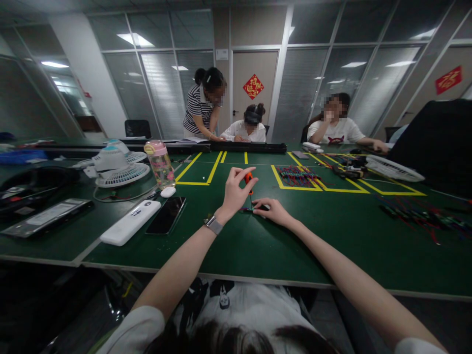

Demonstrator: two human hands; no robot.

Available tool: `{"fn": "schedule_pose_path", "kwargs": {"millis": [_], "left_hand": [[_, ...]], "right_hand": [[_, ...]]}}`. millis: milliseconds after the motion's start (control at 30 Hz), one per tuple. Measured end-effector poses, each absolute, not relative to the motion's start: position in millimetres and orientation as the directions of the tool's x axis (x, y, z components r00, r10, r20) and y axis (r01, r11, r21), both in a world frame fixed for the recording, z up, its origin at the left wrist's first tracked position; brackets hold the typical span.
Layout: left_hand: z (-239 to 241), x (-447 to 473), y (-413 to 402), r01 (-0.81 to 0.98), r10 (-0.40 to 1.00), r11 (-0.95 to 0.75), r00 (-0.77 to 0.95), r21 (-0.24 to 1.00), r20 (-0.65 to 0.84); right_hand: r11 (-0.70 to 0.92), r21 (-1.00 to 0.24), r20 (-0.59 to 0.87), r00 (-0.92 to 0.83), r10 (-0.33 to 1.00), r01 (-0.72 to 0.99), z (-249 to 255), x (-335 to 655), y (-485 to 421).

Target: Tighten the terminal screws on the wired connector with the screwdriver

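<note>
An orange-and-black screwdriver (249, 181) stands nearly upright, its thin shaft pointing down. My left hand (236, 189), with a watch on the wrist, is closed on its handle between thumb and fingers. Beneath the tip lies a small green circuit board (248, 210) on the table. My right hand (272, 210) rests low beside it, fingertips pinching the board's right side. Part of the board is covered by those fingers, and the exact spot the tip meets is too small to make out.
On the left are a dark phone (166, 215), a white power bank (131, 222), a pink-lidded bottle (160, 163) and white fans (121, 164). Wired boards (298, 177) lie inside yellow tape ahead; more wired boards (424, 216) lie right. Several people are across the table.
</note>
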State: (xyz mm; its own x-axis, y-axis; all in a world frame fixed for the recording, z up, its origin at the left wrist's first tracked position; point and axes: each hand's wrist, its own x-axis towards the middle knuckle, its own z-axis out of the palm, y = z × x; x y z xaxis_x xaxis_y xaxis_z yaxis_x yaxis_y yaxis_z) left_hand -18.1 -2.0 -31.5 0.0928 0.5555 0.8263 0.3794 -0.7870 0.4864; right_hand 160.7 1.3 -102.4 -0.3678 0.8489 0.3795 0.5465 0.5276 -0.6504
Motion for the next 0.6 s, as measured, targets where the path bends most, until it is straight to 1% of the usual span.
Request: {"fn": "schedule_pose_path", "kwargs": {"millis": [167, 200, 333, 367, 500, 533, 600], "left_hand": [[-34.5, -17.6, 3.3, 0.209, 0.618, -0.784, 0.168, 0.585, 0.768], [-34.9, -17.7, 4.0, 0.211, 0.621, -0.781, 0.159, 0.588, 0.768], [-35.0, -18.7, 4.5, 0.315, 0.602, -0.774, 0.102, 0.549, 0.792], [-35.0, -18.9, 4.5, 0.31, 0.605, -0.774, 0.107, 0.551, 0.789], [-35.9, -18.5, 5.1, 0.189, 0.64, -0.767, 0.169, 0.613, 0.749], [-36.0, -18.4, 5.0, 0.193, 0.642, -0.765, 0.16, 0.614, 0.75], [-35.6, -18.6, 4.5, 0.261, 0.629, -0.766, 0.115, 0.587, 0.769]], "right_hand": [[0.53, -0.647, 0.383, -0.368, 0.847, 0.548, -104.4, 161.1, 3.0], [0.533, -0.646, 0.386, -0.368, 0.846, 0.546, -105.1, 161.2, 3.5], [0.537, -0.648, 0.395, -0.364, 0.844, 0.54, -106.7, 161.5, 4.9], [0.536, -0.649, 0.396, -0.361, 0.844, 0.54, -106.8, 161.6, 4.9], [0.54, -0.649, 0.395, -0.369, 0.841, 0.536, -106.1, 161.6, 4.2], [0.541, -0.651, 0.395, -0.37, 0.841, 0.533, -105.8, 161.5, 3.9], [0.539, -0.655, 0.395, -0.369, 0.842, 0.53, -105.4, 161.2, 3.4]]}}
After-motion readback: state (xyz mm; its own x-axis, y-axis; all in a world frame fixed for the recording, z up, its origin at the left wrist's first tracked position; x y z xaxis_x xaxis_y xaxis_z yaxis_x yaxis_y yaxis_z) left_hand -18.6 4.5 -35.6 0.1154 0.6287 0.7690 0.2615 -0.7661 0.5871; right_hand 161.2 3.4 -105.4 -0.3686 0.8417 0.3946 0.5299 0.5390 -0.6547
